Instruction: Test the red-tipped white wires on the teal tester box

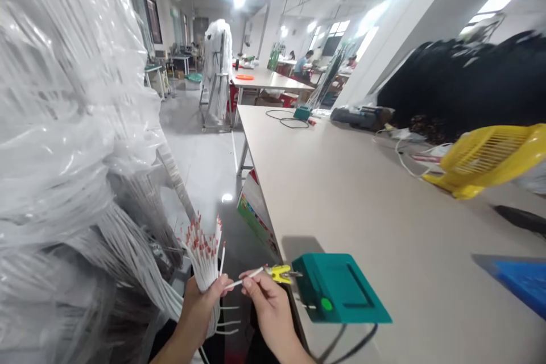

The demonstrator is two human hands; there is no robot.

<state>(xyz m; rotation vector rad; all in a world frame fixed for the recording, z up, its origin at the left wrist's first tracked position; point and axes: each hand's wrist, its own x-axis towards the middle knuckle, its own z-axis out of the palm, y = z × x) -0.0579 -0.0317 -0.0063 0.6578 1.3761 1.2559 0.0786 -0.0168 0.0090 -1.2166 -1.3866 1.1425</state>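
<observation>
Beside the green box (341, 290), hanging white cables (63, 153) crowd both hands (239, 301).

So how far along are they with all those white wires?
Nothing in view shows finished pieces. In hand: the right hand holds one white wire at the yellow clip on the green box. The left hand grips a bundle of red-tipped wires. Left: that bundle, and perhaps the large wrapped mass of white wires.

A long pale table (350, 193) carries a green box (341, 290) at its near edge, a yellow fan (490, 159) along the right edge, and a black cable (286, 118) at the far end.
</observation>
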